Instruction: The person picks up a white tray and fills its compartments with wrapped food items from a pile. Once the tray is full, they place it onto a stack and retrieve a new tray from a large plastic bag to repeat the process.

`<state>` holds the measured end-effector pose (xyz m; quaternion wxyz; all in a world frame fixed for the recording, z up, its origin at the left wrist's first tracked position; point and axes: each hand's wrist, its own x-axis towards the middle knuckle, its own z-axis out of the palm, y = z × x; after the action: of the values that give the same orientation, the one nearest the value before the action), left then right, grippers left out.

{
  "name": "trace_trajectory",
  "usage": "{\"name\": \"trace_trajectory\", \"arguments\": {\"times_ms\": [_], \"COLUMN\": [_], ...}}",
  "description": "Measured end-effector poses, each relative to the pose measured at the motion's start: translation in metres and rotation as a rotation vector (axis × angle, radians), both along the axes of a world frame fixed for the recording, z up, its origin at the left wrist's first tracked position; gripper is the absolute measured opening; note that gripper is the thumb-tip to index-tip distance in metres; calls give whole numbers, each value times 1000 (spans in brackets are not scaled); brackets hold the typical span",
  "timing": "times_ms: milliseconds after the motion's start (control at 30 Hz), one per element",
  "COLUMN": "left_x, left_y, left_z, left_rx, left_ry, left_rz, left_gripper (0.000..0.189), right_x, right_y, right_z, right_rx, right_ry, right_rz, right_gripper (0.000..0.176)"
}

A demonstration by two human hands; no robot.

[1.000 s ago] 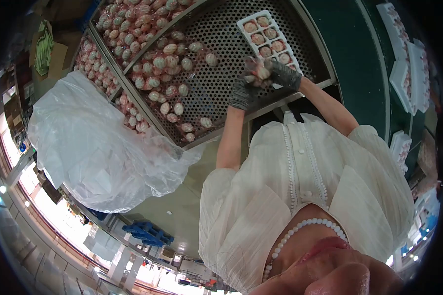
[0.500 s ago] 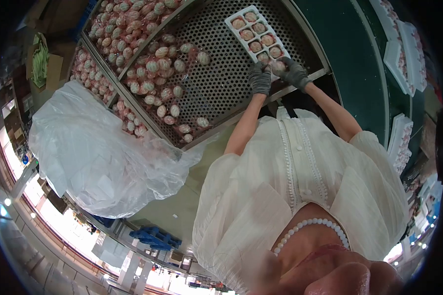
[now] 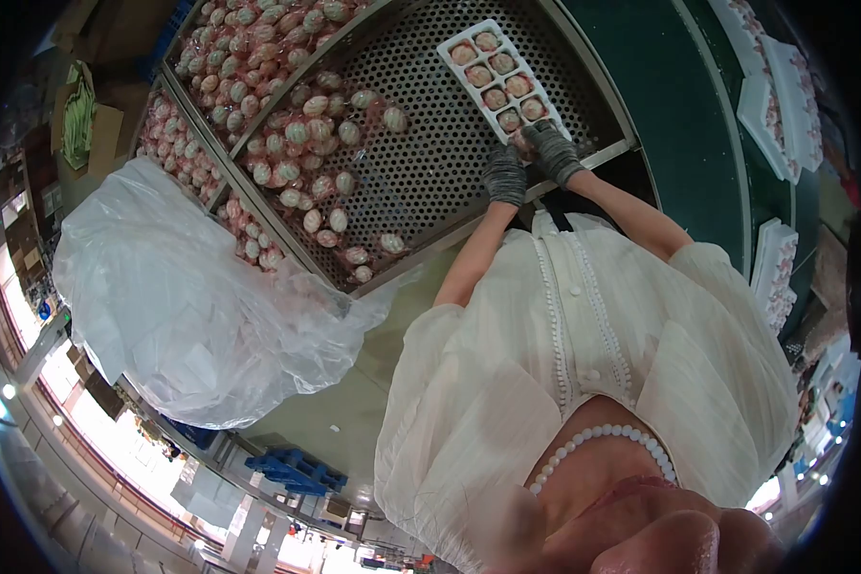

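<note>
Far left of my hands: cardboard box (image 3: 100,115), then a big crumpled clear plastic bag (image 3: 182,287), well apart from both hands and untouched. Next, the loose wrapped pieces (image 3: 320,120), pink and pale green, heaped on the perforated metal table (image 3: 421,172) to the left of my left hand, with more in the bins beyond them. My left hand (image 3: 504,174), grey glove, sits at the near edge of the table, just beside the near left corner of the white tray (image 3: 450,40). Its fingers are curled, and I cannot tell if anything is inside them. The tray lies straight ahead of both hands, running away from me. The cells I can see each hold one piece, and the nearest end is covered by my right hand (image 3: 550,148), also gloved. Its fingers are bent down onto the last cells with one pink piece (image 3: 523,143) showing just left of them, between the two hands. I cannot tell if it is gripped or let go. What changed: a second ago both hands were bunched together holding a cluster of pieces just short of the tray. Half a second ago they had split and come down on its near end, and now they have drawn closer together there with the cluster gone. I judge that the pieces went into the nearest cells and the tray is about full. Right of my right hand: the green belt (image 3: 698,115), then more white trays (image 3: 775,105) along it, well apart.
</note>
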<state>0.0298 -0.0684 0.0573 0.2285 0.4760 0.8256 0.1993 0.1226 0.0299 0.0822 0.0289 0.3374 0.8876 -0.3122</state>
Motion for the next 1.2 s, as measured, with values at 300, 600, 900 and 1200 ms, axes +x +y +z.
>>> {"name": "trace_trajectory", "arguments": {"times_ms": [300,600,900,1200], "left_x": [-1,10,-26,-17], "left_y": [-9,-15,-15,13], "left_z": [-5,10,-52,-62], "left_rx": [-47,24,251,92], "left_ry": [76,25,-512,-1711], "left_rz": [-140,-75,94,751], "left_gripper": [30,36,26,56], "right_x": [-5,-18,-29,-2], "right_y": [3,1,7,54], "right_z": [0,-29,-2,-71], "right_rx": [185,-106,-161,-156], "right_ry": [18,-46,-205,-70], "right_rz": [82,-10,-17,-524], "right_gripper": [28,20,15,56]}}
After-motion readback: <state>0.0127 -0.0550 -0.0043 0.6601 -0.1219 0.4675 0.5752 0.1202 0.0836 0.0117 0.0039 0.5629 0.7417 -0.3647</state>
